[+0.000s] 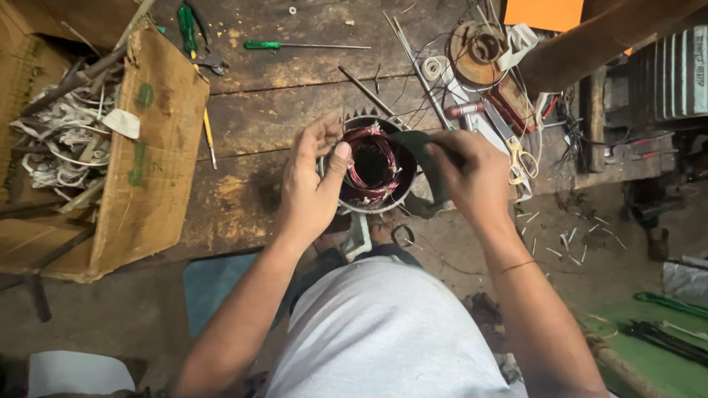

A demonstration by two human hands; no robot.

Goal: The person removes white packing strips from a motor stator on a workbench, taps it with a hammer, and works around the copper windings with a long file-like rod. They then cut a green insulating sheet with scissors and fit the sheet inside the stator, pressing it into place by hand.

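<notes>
Closely, the left hand (310, 184) is gripping the motor stator (372, 163), fingers curled around its rim. The right hand (472, 173) is pinching a dark green strip (428, 158) over the copper windings (361, 140).

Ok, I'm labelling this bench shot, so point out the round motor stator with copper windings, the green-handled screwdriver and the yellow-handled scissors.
Round motor stator with copper windings (371, 163), head view, on the copper coil.
Green-handled screwdriver (262, 45), head view, on the green handle.
Yellow-handled scissors (522, 159), head view, on the handle loops.
</notes>
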